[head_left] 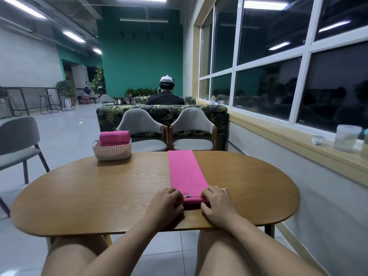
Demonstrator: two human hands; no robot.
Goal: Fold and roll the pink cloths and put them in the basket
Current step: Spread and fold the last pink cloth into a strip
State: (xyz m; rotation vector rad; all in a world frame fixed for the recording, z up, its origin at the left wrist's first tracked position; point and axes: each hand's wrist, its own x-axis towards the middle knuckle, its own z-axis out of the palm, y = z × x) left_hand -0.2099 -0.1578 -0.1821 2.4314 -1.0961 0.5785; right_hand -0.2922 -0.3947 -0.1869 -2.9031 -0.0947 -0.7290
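Bare forearms reach up from the bottom edge of the frame, over two bare thighs, to an oval brown wooden surface that spans the middle of the picture. Beyond its far edge, at centre frame, two grey padded chairs with wooden arms stand side by side against a leaf-patterned sofa back.

A long, narrow pink cloth strip lies flat on the surface right of centre, running from the far edge straight toward the viewer. Its near end is wound into a short tight roll lying crosswise.

At the upper left of the surface sits a pale pink slatted plastic basket, well apart from the strip. Rolled pink cloth lies in it, rising above the rim; how many rolls I cannot tell.

The left hand covers the roll's left end and the right hand its right end, the fingers of both curled down over the roll and clamped on it. A small white tag shows on the strip between the hands, just beyond the roll.
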